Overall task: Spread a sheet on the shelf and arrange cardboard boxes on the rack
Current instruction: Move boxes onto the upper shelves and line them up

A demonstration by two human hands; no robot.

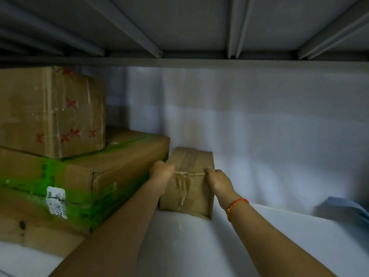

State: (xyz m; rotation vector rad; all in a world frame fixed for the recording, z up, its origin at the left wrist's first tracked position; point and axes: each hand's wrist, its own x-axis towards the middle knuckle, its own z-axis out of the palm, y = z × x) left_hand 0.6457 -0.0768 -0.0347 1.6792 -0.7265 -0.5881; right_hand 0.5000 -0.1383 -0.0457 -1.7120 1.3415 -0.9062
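Observation:
A small taped cardboard box [188,193] stands on the white sheet [259,236] that covers the shelf and runs up the back wall. My left hand [160,173] grips the box's left top corner, wedged between it and the green-taped box. My right hand [218,179] holds the right top edge, thumb on top. A red thread bracelet sits on my right wrist.
At the left lies a large flat box with green tape [79,180]; a brown box marked with red crosses [50,110] rests on top of it. The grey metal shelf [179,61] above hangs low. Something blue-grey [347,210] lies at the far right.

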